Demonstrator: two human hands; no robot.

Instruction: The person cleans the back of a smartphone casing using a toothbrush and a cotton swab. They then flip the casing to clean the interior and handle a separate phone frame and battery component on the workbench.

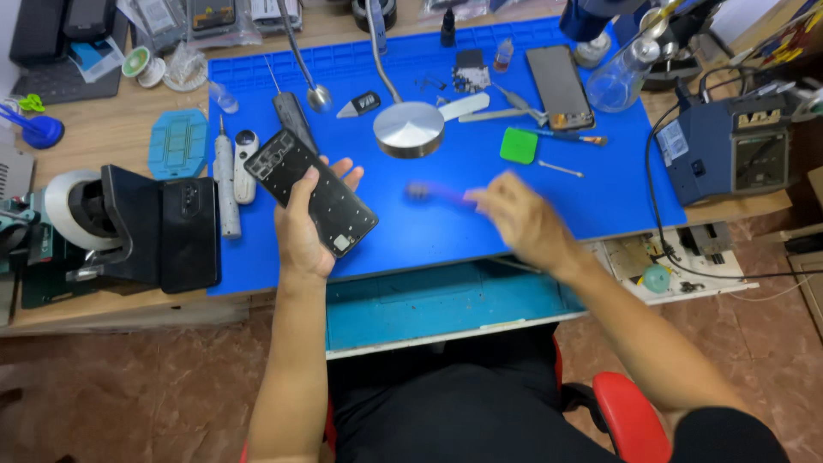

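My left hand (304, 225) holds a black phone frame (310, 190) tilted above the blue work mat (411, 227), with the frame's inner side facing up. My right hand (521, 219) is blurred with motion over the mat to the right and grips a small brush with a purple handle (437, 192), whose bristle end points left towards the phone frame. The brush and the frame are apart.
On the mat lie a round metal disc (409, 129), a green square pad (519, 145), a phone screen (559, 86), tweezers and a clear bottle (619, 75). A black phone (189, 233) and a tape dispenser sit left. A soldering station (733, 146) stands right; a teal drawer (437, 300) is open below.
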